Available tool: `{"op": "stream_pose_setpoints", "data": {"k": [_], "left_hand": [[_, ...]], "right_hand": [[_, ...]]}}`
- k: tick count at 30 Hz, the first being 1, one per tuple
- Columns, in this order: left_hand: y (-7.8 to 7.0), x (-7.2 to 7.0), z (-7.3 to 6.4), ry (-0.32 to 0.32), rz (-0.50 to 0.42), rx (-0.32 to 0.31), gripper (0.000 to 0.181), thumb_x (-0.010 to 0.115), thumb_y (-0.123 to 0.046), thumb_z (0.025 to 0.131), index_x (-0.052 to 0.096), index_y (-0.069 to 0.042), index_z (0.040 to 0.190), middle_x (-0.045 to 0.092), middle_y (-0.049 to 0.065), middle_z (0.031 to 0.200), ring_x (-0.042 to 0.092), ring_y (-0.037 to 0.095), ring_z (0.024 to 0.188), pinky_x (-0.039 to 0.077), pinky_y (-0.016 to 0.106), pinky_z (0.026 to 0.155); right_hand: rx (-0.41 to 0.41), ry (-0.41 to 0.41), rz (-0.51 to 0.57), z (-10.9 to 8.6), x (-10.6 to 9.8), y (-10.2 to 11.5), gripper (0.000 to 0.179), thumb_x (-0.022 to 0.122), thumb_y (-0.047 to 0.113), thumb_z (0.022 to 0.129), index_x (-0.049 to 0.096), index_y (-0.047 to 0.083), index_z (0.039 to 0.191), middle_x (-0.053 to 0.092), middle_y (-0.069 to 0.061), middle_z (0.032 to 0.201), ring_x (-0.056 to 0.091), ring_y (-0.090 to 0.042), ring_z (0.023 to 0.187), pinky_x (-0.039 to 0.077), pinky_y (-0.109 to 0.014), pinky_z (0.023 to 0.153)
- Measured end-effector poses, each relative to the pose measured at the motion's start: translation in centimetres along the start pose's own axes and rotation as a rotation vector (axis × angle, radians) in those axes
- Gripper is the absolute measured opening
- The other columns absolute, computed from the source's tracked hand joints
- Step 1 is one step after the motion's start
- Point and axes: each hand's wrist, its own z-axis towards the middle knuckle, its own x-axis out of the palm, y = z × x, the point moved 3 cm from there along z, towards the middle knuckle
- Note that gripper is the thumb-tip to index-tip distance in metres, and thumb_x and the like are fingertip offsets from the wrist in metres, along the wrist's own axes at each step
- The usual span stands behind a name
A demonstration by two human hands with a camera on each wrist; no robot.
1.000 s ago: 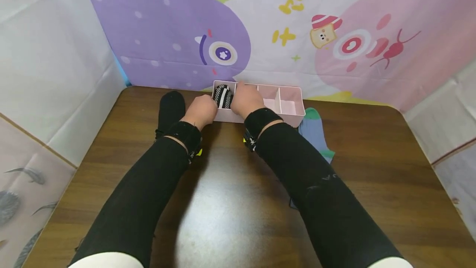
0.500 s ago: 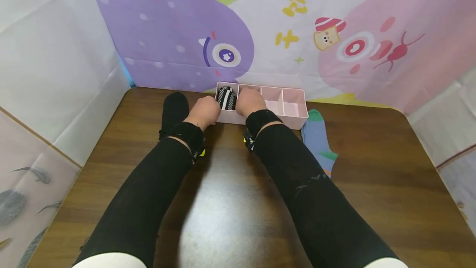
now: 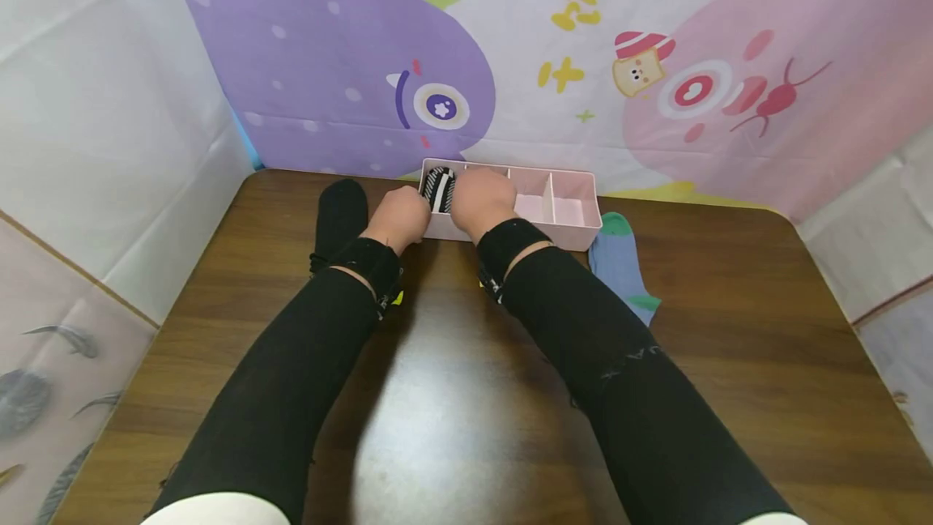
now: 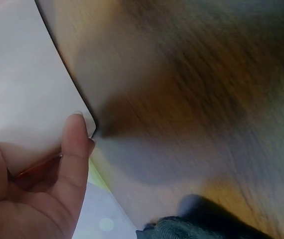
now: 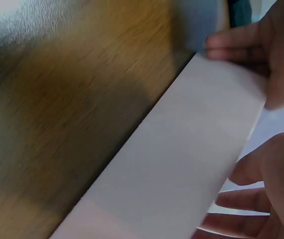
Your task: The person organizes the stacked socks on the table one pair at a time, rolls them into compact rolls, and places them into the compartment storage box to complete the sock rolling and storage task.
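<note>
A long pink divided box (image 3: 576,236) stands against the back curtain. My left hand (image 3: 399,217) grips its left end; in the left wrist view the thumb lies on the box wall (image 4: 27,94) near the corner. A black-and-white striped bundle (image 3: 439,191), like a rolled sock, fills the leftmost compartment. My right hand (image 3: 483,197) is over the neighbouring compartment, beside the bundle and overlapping its edge. In the right wrist view its fingers are spread apart behind the box's upper edge, tips partly hidden by the wall. The two right-hand compartments contain nothing.
A black sock (image 3: 341,217) lies on the wooden table (image 3: 437,395) left of the box. To the right lies a blue sock with green patches (image 3: 619,266), partly covered by my right sleeve. A cartoon-print curtain (image 3: 525,39) rises directly behind the box.
My right hand has shifted slightly left and up, covering a bit of the striped bundle's right side. The left hand keeps its place at the box end. The view has shifted slightly.
</note>
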Motion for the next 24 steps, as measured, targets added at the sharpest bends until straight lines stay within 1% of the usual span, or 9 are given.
{"op": "stream_pose_setpoints", "data": {"k": [5,8,10,13,16,17,20,22,24], "left_hand": [[0.1,-0.5,-0.4,-0.009,-0.109,-0.033,0.011,0.061,0.001,0.083,0.069,-0.003,0.075,0.069,0.014,0.092,0.064,0.029,0.084,0.054,0.040,0.077],[0.3,-0.8,-0.5,0.015,-0.152,-0.048,0.006,0.065,-0.001,0.081,0.070,0.000,0.084,0.068,0.015,0.094,0.061,0.029,0.085,0.052,0.041,0.080],[0.5,-1.3,-0.6,0.027,-0.180,-0.067,0.013,0.066,-0.005,0.082,0.070,0.003,0.091,0.067,0.016,0.097,0.059,0.029,0.086,0.051,0.043,0.083],[2.1,-2.4,-1.3,0.037,-0.256,-0.162,0.024,0.054,-0.018,0.093,0.066,0.002,0.088,0.060,0.016,0.094,0.054,0.030,0.083,0.048,0.043,0.078],[4.1,-3.7,-2.2,0.027,-0.228,-0.196,0.032,0.044,-0.021,0.097,0.061,-0.002,0.077,0.057,0.015,0.089,0.054,0.031,0.082,0.046,0.044,0.076],[4.9,-4.0,-2.4,0.031,-0.202,-0.192,0.030,0.045,-0.020,0.096,0.059,-0.004,0.075,0.057,0.014,0.088,0.055,0.031,0.082,0.046,0.044,0.076],[7.0,-4.4,-3.0,0.071,-0.101,-0.119,0.018,0.046,-0.008,0.091,0.055,-0.003,0.076,0.057,0.015,0.084,0.053,0.031,0.080,0.044,0.045,0.074],[8.2,-4.1,-3.3,0.123,-0.061,-0.071,0.016,0.048,-0.005,0.090,0.063,-0.001,0.091,0.062,0.019,0.093,0.057,0.033,0.089,0.046,0.045,0.081],[9.1,-3.5,-3.7,0.177,-0.041,-0.036,0.026,0.051,-0.007,0.092,0.061,0.004,0.115,0.062,0.026,0.111,0.057,0.039,0.104,0.046,0.048,0.092]], "right_hand": [[-0.095,-0.052,-0.039,-1.9,-1.1,1.9,0.031,0.056,0.033,0.092,0.064,0.011,0.113,0.065,-0.008,0.105,0.063,-0.023,0.091,0.055,-0.043,0.066],[-0.130,-0.050,-0.067,-3.4,-1.8,3.2,0.045,0.061,0.039,0.090,0.059,0.010,0.124,0.063,-0.008,0.111,0.063,-0.024,0.095,0.056,-0.043,0.070],[-0.144,-0.049,-0.072,-4.2,-2.3,3.8,0.050,0.063,0.041,0.088,0.058,0.010,0.127,0.061,-0.007,0.112,0.062,-0.023,0.096,0.056,-0.043,0.070],[-0.194,-0.029,-0.044,-5.3,-2.4,4.8,0.043,0.058,0.036,0.091,0.060,0.011,0.125,0.061,-0.005,0.111,0.062,-0.021,0.095,0.056,-0.043,0.068],[-0.297,-0.011,-0.043,-6.3,-1.6,6.0,0.032,0.054,0.034,0.093,0.062,0.013,0.115,0.062,-0.004,0.107,0.062,-0.020,0.093,0.055,-0.042,0.068],[-0.348,-0.009,-0.056,-6.6,-1.2,6.5,0.031,0.053,0.033,0.093,0.062,0.013,0.115,0.062,-0.003,0.108,0.061,-0.020,0.096,0.055,-0.042,0.071],[-0.530,-0.008,-0.136,-7.6,0.7,8.0,0.039,0.053,0.038,0.095,0.058,0.013,0.124,0.057,-0.005,0.120,0.055,-0.022,0.110,0.051,-0.040,0.087],[-0.627,0.015,-0.168,-8.2,2.0,8.9,0.052,0.053,0.045,0.095,0.051,0.013,0.137,0.049,-0.007,0.136,0.046,-0.024,0.126,0.043,-0.038,0.101],[-0.690,0.059,-0.188,-8.7,3.2,9.7,0.068,0.051,0.053,0.095,0.040,0.014,0.149,0.037,-0.008,0.151,0.032,-0.024,0.139,0.032,-0.038,0.112]]}}
